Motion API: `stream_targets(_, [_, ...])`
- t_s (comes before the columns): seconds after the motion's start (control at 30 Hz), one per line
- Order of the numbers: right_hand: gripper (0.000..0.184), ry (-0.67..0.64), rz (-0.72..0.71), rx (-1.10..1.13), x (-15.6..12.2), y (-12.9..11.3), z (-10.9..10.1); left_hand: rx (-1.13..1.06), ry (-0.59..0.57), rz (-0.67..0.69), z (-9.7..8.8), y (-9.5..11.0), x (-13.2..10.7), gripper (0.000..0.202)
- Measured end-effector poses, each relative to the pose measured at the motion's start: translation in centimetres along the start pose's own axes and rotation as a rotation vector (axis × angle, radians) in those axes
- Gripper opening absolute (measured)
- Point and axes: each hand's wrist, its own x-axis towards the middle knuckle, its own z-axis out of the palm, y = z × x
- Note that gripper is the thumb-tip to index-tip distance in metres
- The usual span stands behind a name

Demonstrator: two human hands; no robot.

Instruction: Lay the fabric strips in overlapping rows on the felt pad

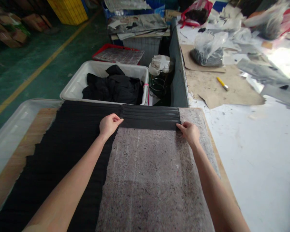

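Observation:
A strip of black fabric (148, 124) lies across the far end of a speckled grey felt pad (145, 174). Its left end is pinched by my left hand (109, 125), thumb and forefinger together. My right hand (188, 131) has its fingertips closed on the strip's right end, at the edge of the bare felt. Beyond it, several similar black strips overlap in a stack of rows. To the left, a wide column of overlapping black strips (62, 154) covers the board, and my left forearm passes over it.
A white tub (71, 84) of black fabric pieces stands past the board's far edge. At right, the white table (261, 145) carries brown paper, a yellow-handled knife (222, 83) and a plastic bag (207, 51). A yellow crate (69, 11) sits on the green floor.

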Motion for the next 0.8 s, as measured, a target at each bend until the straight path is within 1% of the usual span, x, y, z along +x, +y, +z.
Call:
stream_targets(0.17, [0.038, 0.002, 0.025, 0.004, -0.1, -0.2, 0.0, 0.013, 0.000, -0.017, 0.1, 0.2, -0.1, 0.025])
stream_targets(0.3, [0.035, 0.082, 0.042, -0.023, -0.8, -0.7, 0.2, -0.015, 0.043, -0.023, -0.1, 0.3, -0.3, 0.022])
stream_targets(0.37, [0.036, 0.104, 0.049, -0.017, -1.3, -1.0, 0.2, -0.050, 0.046, -0.022, -0.3, 0.2, -0.4, 0.021])
stream_targets(0.47, [0.040, 0.118, 0.092, 0.024, -1.6, -1.1, 0.1, -0.232, 0.030, -0.040, -1.3, 0.1, -0.7, 0.018])
stream_targets(0.53, [0.043, 0.119, 0.084, 0.082, -1.6, -0.9, -0.1, -0.353, 0.069, -0.005, -3.0, 0.6, -1.9, 0.015])
stream_targets(0.6, [0.042, 0.112, 0.041, 0.233, -1.6, -0.5, -0.2, -0.376, 0.132, 0.095, -5.6, 2.1, -4.6, 0.011])
stream_targets(0.63, [0.041, 0.102, 0.024, 0.353, -1.9, -0.2, -0.4, -0.391, 0.110, 0.164, -7.3, 3.3, -6.6, 0.010])
stream_targets(0.67, [0.039, 0.112, 0.017, 0.502, -2.4, 0.1, -0.5, -0.421, 0.055, 0.257, -9.2, 4.7, -9.0, 0.010])
stream_targets(0.7, [0.037, 0.182, 0.022, 0.626, -3.2, 0.4, -0.8, -0.452, -0.043, 0.392, -11.2, 6.3, -11.6, 0.011])
stream_targets(0.77, [0.033, 0.281, 0.021, 0.763, -6.0, 0.7, -1.5, -0.453, -0.278, 0.687, -15.4, 9.2, -17.3, 0.015])
stream_targets(0.8, [0.032, 0.303, -0.010, 0.771, -7.9, 0.7, -1.9, -0.418, -0.334, 0.774, -17.5, 10.3, -20.2, 0.019])
